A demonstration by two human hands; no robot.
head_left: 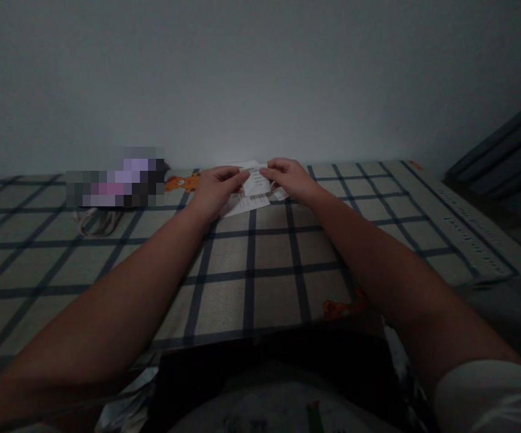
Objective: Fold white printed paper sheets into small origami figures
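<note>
Just above the centre of the frame, the printed paper [256, 185] is between left hand [219, 187] and right hand [292, 180] — both equally near, each pinching one side. Its long axis — I cannot tell.

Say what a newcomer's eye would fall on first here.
Probably the white printed paper near the center, held by the left hand and right hand, with another printed sheet showing just below it. Next, the pixelated purple-and-pink patch on the left. The checked cloth spreads wide beneath the hands.
</note>
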